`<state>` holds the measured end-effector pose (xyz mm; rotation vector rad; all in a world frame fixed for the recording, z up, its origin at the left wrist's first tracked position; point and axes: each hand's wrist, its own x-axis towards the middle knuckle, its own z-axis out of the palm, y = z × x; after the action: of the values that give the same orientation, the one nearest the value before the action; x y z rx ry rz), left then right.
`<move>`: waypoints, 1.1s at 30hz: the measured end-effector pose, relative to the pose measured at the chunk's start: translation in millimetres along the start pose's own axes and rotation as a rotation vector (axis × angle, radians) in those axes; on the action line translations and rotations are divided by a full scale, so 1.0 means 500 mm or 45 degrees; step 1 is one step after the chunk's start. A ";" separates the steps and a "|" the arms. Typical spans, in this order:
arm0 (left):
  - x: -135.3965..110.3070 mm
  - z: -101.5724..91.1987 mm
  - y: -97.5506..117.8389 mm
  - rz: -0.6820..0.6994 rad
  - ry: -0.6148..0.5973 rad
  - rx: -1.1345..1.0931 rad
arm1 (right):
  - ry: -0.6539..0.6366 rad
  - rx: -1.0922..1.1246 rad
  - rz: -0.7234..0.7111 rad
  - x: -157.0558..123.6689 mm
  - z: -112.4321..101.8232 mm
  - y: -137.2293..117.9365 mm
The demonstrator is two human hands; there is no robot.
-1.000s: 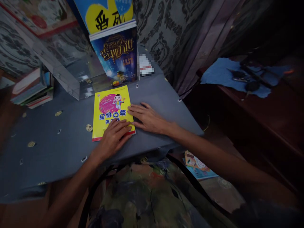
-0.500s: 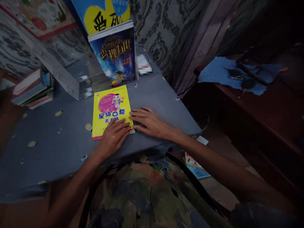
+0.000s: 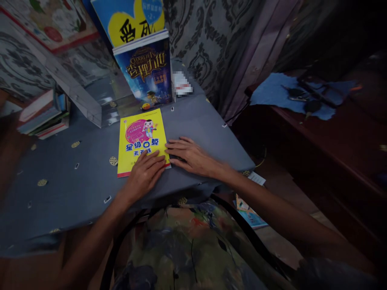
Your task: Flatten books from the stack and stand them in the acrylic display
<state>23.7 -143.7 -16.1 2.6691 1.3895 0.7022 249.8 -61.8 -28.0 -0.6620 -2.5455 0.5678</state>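
Near the front edge of the grey tablecloth [image 3: 90,189], a yellow booklet [image 3: 142,133] is laid flat, its lower part covered by the left hand [image 3: 145,173] — fingers extended, nothing clasped. The right hand [image 3: 191,156] is set at the booklet's right edge, fingers slightly parted; firm contact cannot be confirmed. The booklet is judged light, bendable and perhaps slippery — best pinched by a side edge. Lower lettering is hidden, and small print is blurred.
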 end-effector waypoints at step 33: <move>-0.052 0.017 0.080 -0.073 -0.010 0.346 | 0.126 -0.211 -0.189 -0.064 0.021 -0.057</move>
<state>45.3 -186.5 -23.4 2.8106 1.6612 0.5314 259.6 -104.7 -32.9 -0.5364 -2.5398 0.2688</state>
